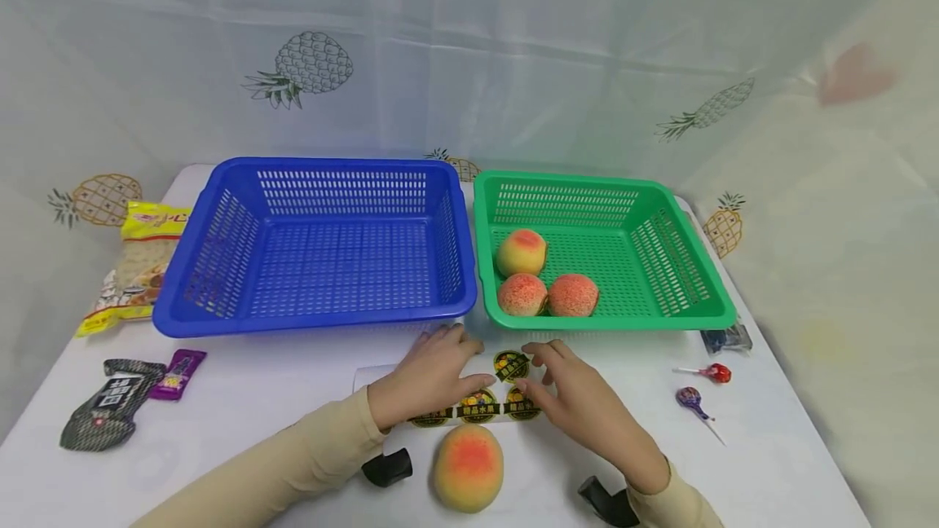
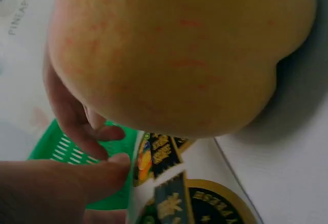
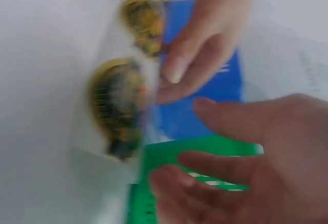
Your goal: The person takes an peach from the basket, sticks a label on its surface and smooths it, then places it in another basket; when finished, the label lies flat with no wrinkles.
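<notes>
A sheet of round black-and-gold fruit stickers [image 1: 478, 407] lies on the white table in front of the baskets. Over its left part lies my left hand [image 1: 429, 373], thumb reaching across the stickers and fingers loosely bent. My right hand [image 1: 579, 398] hovers by the sheet's right end; in the right wrist view its thumb and fingers [image 3: 225, 167] stand apart with nothing between them. A yellow-red peach [image 1: 468, 468] sits just in front of the sheet, large in the left wrist view. Three peaches [image 1: 574, 295] are in the left part of the green basket [image 1: 638, 323].
A blue basket [image 1: 315, 327] stands at the back left beside a yellow snack bag [image 1: 143, 267]. At the left lie a dark patterned packet [image 1: 110, 406] and a purple wrapped sweet [image 1: 178, 373]. Two lollipops, one red [image 1: 717, 373] and one purple [image 1: 689, 398], lie at the right.
</notes>
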The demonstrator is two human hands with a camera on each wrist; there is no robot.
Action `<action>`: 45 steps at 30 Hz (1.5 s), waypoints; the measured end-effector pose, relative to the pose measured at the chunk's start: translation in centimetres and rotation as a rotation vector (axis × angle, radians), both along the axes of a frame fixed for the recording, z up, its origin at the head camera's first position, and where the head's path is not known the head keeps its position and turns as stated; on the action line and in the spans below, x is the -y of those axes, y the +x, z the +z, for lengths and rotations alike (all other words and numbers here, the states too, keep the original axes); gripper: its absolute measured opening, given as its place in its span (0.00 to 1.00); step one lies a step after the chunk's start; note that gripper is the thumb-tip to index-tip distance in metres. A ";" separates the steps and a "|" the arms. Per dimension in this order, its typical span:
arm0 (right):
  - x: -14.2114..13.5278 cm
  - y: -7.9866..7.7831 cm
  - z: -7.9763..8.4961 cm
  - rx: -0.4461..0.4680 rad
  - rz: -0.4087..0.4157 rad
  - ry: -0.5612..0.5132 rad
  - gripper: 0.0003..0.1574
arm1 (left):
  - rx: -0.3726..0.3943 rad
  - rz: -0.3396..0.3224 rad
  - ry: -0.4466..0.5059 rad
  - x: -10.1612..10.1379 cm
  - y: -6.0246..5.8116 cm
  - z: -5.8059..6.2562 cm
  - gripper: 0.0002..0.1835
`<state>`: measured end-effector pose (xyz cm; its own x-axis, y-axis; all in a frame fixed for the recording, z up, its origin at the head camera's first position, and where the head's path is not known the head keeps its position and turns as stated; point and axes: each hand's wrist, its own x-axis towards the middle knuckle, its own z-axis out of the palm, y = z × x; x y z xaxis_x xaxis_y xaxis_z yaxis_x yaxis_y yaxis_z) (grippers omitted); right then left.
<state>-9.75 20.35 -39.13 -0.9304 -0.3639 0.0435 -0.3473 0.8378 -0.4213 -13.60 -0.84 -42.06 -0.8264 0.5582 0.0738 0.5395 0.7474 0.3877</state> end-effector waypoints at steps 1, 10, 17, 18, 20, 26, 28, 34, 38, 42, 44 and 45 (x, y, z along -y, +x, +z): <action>0.1 -0.5 -0.4 -0.003 -0.017 -0.002 0.25 | 0.022 0.002 0.015 -0.1 -0.2 -0.2 0.23; 0.1 -2.5 -3.0 -0.058 -0.052 -0.011 0.18 | 0.098 0.032 0.124 -0.2 -0.5 -1.1 0.17; 0.1 -2.5 -3.3 -0.191 -0.052 -0.029 0.10 | 0.084 0.040 0.152 -0.2 -0.4 -1.5 0.16; 0.1 -2.4 -3.3 -0.193 -0.058 -0.029 0.09 | 0.081 0.040 0.152 -0.1 -0.4 -1.6 0.16; 0.0 -2.3 -3.1 -0.179 -0.064 -0.040 0.07 | 0.071 0.040 0.150 -0.1 -0.4 -1.7 0.16; -0.1 -1.9 -2.0 -0.130 -0.046 -0.124 0.08 | 0.021 0.033 0.136 0.1 -0.4 -1.7 0.17; -0.1 -1.7 -1.5 -0.131 -0.042 -0.140 0.08 | 0.006 0.029 0.138 0.2 -0.4 -1.7 0.17; -0.5 -1.2 0.0 -0.119 -0.033 -0.197 0.08 | -0.007 0.026 0.101 0.4 -0.3 -0.9 0.21; -1.2 -0.7 0.4 -0.100 -0.053 -0.229 0.08 | -0.018 0.029 0.110 1.3 1.3 1.6 0.22; -1.8 -0.1 0.6 -0.054 -0.109 -0.243 0.07 | 0.006 0.030 0.125 2.4 4.8 4.0 0.25; -2.0 0.0 0.7 -0.028 -0.132 -0.254 0.07 | 0.042 0.016 0.104 2.6 6.7 4.2 0.29; -2.1 0.1 0.8 -0.019 -0.138 -0.262 0.06 | 0.048 -0.001 0.098 2.6 7.5 4.0 0.32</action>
<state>-9.68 22.42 -38.38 -0.9684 -0.2081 0.1372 -0.2476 0.7409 -0.6243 -6.10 -3.48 -38.05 -0.8297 0.5513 0.0880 0.5192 0.7041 0.4845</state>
